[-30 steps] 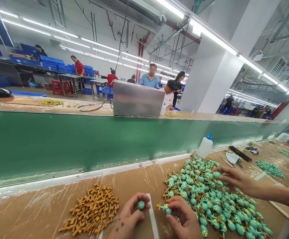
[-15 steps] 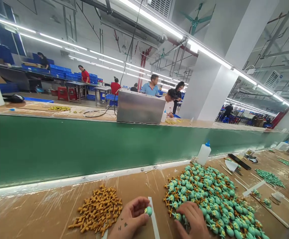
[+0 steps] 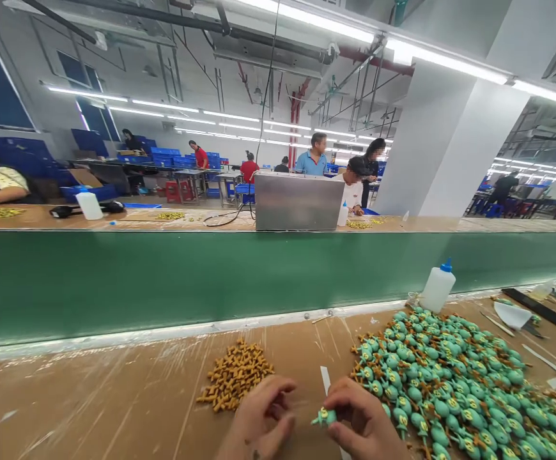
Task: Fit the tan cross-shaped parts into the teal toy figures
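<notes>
My right hand (image 3: 362, 418) pinches a small mint-green toy figure (image 3: 324, 416) with a yellow mark, its narrow end pointing left. Facing it, my left hand (image 3: 264, 418) has its fingers curled but apart, with nothing visible between them. Just beyond my left hand lies a heap of small orange-brown cross-shaped pieces (image 3: 239, 370). On the right spreads a large pile of similar green figures (image 3: 450, 377), many with orange-brown parts among them. A white strip (image 3: 325, 378) lies on the bench, partly covered by my right hand.
A white squeeze bottle with a blue cap (image 3: 438, 289) stands behind the green pile. Further right lie a black bar (image 3: 537, 306) and white scraps. A green belt (image 3: 211, 275) runs along the bench's far side. Beyond it are a metal box (image 3: 300, 201) and several people.
My left hand no longer shows the green piece it held. My right hand has come away from the pile, leftward, and now holds a green figure. The view has turned left.
</notes>
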The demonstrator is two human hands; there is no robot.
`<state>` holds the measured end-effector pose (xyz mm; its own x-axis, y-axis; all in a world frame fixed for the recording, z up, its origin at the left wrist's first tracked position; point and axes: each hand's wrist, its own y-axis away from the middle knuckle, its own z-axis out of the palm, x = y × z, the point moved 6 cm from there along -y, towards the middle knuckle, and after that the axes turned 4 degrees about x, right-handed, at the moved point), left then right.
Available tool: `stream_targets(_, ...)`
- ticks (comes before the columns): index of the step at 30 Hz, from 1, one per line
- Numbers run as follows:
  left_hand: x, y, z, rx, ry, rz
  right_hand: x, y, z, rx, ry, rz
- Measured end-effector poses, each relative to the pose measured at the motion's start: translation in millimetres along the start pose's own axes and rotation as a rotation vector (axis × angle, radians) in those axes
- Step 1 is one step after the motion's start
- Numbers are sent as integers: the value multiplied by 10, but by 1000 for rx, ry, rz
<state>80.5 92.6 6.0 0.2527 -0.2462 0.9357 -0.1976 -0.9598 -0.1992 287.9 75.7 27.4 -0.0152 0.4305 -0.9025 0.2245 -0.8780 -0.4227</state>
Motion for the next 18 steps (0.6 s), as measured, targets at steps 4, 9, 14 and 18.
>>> stream_targets(4,140,186,-539,78,-635,93,60,98,122,-105,-147,54)
stream_targets(9,-8,281,-542,11,-801,152,197,204,259,-177,-281,13)
stream_targets(14,-17,300,-498,32,-823,168,289,294,264,-198,-294,91)
stream_targets(18,80,307,-484,58,-844,190,245,320,251,-232,-235,155)
